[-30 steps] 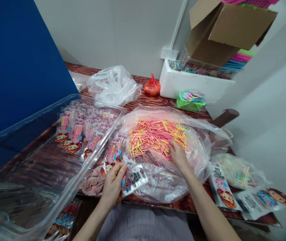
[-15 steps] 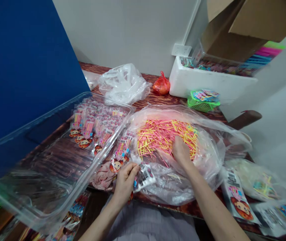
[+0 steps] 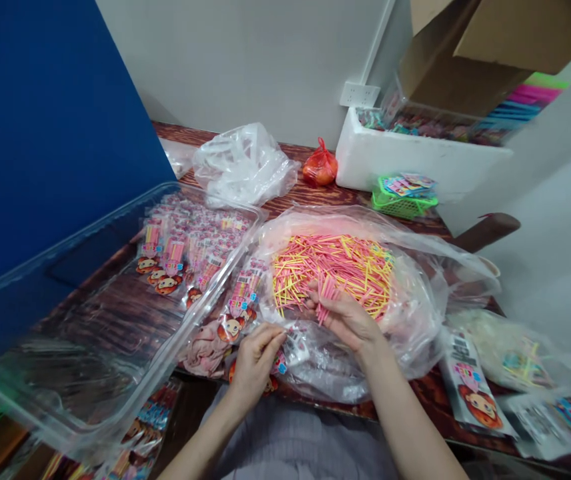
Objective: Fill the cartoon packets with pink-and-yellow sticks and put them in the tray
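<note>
My right hand is closed around a small bunch of thin pink sticks, held above the front of a heap of pink and yellow sticks. The heap lies in a large clear plastic bag, its mouth spread wide. My left hand pinches a small clear printed packet with a cartoon face at its lower end. Beside that hand, filled packets lie against the wall of a clear plastic tub. Whether the pinched packet holds anything, I cannot tell.
More filled packets are in the tub. A crumpled cloth lies near the table edge. Behind are a white plastic bag, a red bag, a green basket and a foam box. Flat packets lie at right.
My right hand has come up out of the heap, moving left and toward me, and now shows pink sticks in its fingers. My left hand has moved slightly with its packet.
</note>
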A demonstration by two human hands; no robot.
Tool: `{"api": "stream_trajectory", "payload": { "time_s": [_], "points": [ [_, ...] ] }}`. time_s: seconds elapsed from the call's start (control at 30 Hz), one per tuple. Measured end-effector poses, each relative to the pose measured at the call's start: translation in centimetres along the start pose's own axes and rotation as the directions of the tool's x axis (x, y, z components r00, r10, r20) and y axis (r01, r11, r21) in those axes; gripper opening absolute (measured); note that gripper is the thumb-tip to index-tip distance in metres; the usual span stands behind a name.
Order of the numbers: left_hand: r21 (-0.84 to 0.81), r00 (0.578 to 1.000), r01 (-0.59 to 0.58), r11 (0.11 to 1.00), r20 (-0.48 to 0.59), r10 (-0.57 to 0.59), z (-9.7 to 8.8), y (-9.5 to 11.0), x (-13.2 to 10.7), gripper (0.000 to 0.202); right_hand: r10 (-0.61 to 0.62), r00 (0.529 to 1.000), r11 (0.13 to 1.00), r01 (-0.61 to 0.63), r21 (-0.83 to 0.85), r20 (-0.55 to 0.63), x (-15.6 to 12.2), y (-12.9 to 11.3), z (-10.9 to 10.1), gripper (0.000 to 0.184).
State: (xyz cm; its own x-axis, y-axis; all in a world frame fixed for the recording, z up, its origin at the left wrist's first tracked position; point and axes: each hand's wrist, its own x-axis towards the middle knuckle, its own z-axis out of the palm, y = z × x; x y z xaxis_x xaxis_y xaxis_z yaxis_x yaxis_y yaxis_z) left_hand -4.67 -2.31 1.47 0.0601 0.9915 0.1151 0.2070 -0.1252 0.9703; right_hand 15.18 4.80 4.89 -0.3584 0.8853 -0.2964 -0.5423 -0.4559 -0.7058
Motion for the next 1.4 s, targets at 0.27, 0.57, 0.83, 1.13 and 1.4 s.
{"api": "stream_trajectory", "payload": {
  "time_s": [0.27, 0.57, 0.83, 1.13, 1.4],
  "points": [
    [-0.018, 1.0, 0.03, 0.999, -0.008, -0.03, 0.0, 0.4, 0.0, 0.024, -0.161, 0.987, 0.983, 0.158, 0.088, 0.026, -0.3, 0.5, 3.7, 0.01],
    [-0.062, 0.995, 0.098, 0.993, 0.039, -0.096, -0.2, 0.6, 0.1, 0.03, -0.178, 0.984, 0.975, 0.176, 0.135, -0.001, -0.4, 2.0, 4.2, 0.013],
    [-0.081, 0.992, 0.118, 0.99, 0.044, -0.115, -0.2, 0.7, -0.1, 0.029, -0.181, 0.983, 0.979, 0.181, 0.096, -0.007, -0.6, 2.5, 4.5, 0.01],
    [-0.124, 0.992, 0.128, 0.984, 0.028, -0.126, -0.2, 0.9, -0.2, 0.027, -0.154, 0.988, 0.986, 0.155, -0.058, 0.026, -2.2, 4.2, 5.0, 0.016],
    [-0.123, 0.992, 0.126, 0.984, 0.044, -0.122, 0.0, 1.2, -0.4, 0.03, -0.23, 0.957, 0.972, 0.214, -0.1, -0.18, -3.4, 3.9, 5.9, 0.01]
  ]
}}
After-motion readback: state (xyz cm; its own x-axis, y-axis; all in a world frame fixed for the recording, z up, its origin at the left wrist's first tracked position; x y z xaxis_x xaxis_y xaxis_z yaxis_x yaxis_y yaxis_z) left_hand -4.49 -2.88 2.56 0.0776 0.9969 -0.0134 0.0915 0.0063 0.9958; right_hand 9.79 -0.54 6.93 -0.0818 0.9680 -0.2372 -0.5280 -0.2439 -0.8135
